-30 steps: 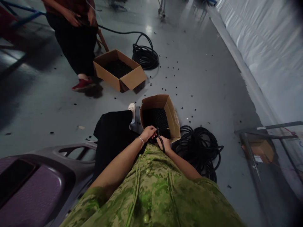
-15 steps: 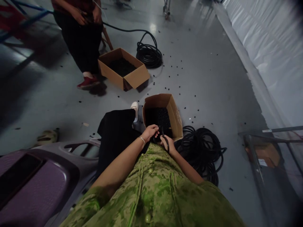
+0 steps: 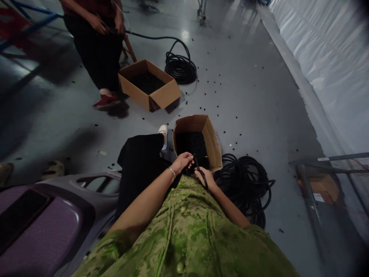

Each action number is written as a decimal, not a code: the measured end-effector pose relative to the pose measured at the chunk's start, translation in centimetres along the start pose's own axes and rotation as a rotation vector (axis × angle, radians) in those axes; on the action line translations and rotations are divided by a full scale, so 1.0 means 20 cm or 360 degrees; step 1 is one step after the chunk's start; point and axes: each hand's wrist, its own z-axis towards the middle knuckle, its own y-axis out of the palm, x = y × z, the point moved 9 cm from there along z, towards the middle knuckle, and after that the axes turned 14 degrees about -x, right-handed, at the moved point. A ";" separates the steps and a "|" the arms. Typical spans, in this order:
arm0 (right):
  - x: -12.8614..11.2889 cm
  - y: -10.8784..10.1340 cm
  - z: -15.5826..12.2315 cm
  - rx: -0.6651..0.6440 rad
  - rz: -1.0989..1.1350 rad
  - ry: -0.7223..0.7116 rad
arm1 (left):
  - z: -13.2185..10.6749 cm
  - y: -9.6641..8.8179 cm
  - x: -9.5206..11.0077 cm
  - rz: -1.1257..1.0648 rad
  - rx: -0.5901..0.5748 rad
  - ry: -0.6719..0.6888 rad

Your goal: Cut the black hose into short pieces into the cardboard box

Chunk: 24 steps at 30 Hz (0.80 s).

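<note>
My left hand (image 3: pixel 183 161) and my right hand (image 3: pixel 206 178) meet just over the near edge of a cardboard box (image 3: pixel 213 138) filled with small black pieces. Both hands are closed. A thin black hose (image 3: pixel 201 173) runs between them, gripped by my right hand and pinched at its end by my left. What else my left fingers hold is too small to make out. A silver bracelet sits on my left wrist. A coil of black hose (image 3: pixel 248 188) lies on the floor to the right of the box.
Another person (image 3: pixel 98 42) stands at the back left holding a black hose, beside a second cardboard box (image 3: pixel 164 96) and another hose coil (image 3: pixel 180 69). Black bits litter the grey floor. A purple plastic chair (image 3: pixel 43 223) is at my left, a metal frame (image 3: pixel 325 184) at my right.
The camera shifted slightly. My hands stay together at the box edge, the right hand drawn a little toward my body along the hose.
</note>
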 end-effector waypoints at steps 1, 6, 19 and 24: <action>0.00 0.00 0.00 0.0005 -0.0019 0.0006 | 0.00 0.00 0.00 0.0002 0.0002 -0.0006; -0.01 0.00 0.00 0.0003 -0.0077 0.0012 | 0.00 0.00 0.00 0.0012 0.0004 -0.0004; -0.04 -0.01 -0.01 0.0036 -0.0160 0.0020 | 0.01 0.00 -0.01 0.0029 -0.0003 -0.0009; -0.05 0.00 -0.01 0.0068 -0.0210 -0.0019 | 0.02 0.00 -0.02 0.0071 -0.0005 -0.0051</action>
